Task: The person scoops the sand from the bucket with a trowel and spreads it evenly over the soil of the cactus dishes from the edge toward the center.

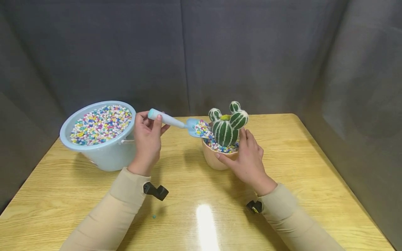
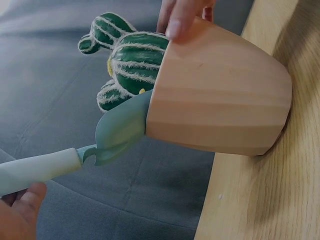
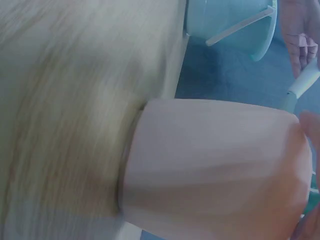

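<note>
Left hand (image 1: 148, 137): thumb and fingers close round the handle of a pale-blue garden trowel (image 1: 169, 120), thumb on top near the butt end. Beyond these fingertips, to their right, the blade carries a load of small multicoloured pebbles (image 1: 202, 129), its tip reaching the left edge of a peach-coloured, faceted round pot (image 1: 215, 161). Whether blade and rim touch cannot be told.

Right hand (image 1: 249, 160): grips the pot at its rim, thumb on the near outer side, fingers along the right side. Pot stands upright on the light wood-grain table (image 1: 176, 188), below and between these fingers and thumb. Just left of the right fingers, a green, white-striped, round-lobed cactus (image 1: 225, 134) rises from multicoloured pebbles inside the pot.

Left of the left fingers, close to that hand: a pale-blue round bucket (image 1: 113, 157) with a white handle, holding many pebbles of the same kind. One small teal pebble (image 1: 154, 217) lies on the table, nearer the person than the left fingers. Behind both hands hangs dark grey cloth (image 1: 125, 52)
</note>
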A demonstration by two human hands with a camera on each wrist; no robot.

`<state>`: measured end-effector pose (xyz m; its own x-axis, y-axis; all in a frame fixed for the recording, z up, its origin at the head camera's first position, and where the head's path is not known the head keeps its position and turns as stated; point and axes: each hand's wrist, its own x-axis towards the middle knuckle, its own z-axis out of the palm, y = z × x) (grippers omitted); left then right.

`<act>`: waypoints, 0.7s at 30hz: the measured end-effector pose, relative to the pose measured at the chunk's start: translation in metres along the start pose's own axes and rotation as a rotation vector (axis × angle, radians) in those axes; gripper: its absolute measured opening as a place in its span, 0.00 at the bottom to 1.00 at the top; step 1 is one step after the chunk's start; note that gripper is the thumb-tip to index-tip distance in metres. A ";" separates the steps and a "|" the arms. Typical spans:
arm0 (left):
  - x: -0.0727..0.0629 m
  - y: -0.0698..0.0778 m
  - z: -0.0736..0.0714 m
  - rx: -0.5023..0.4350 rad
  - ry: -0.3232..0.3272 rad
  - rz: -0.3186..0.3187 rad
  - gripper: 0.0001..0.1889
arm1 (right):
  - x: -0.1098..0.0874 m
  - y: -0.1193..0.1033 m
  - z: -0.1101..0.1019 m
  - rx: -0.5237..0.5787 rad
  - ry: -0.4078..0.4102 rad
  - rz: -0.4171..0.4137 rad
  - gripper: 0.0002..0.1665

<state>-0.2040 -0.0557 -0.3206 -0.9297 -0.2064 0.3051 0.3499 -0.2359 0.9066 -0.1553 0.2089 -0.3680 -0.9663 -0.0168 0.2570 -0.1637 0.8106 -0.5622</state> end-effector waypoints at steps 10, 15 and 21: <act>-0.002 0.000 -0.003 0.005 -0.008 0.021 0.09 | 0.003 -0.006 0.010 0.066 0.043 0.067 0.72; -0.002 0.001 -0.005 -0.003 -0.026 0.010 0.10 | 0.005 -0.007 0.013 0.055 0.055 0.060 0.69; -0.003 0.002 -0.005 -0.007 -0.042 0.013 0.10 | 0.010 -0.002 0.006 0.056 0.067 0.032 0.67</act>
<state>-0.2003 -0.0602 -0.3205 -0.9290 -0.1695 0.3290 0.3627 -0.2405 0.9003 -0.1658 0.2034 -0.3689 -0.9559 0.0491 0.2895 -0.1459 0.7762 -0.6133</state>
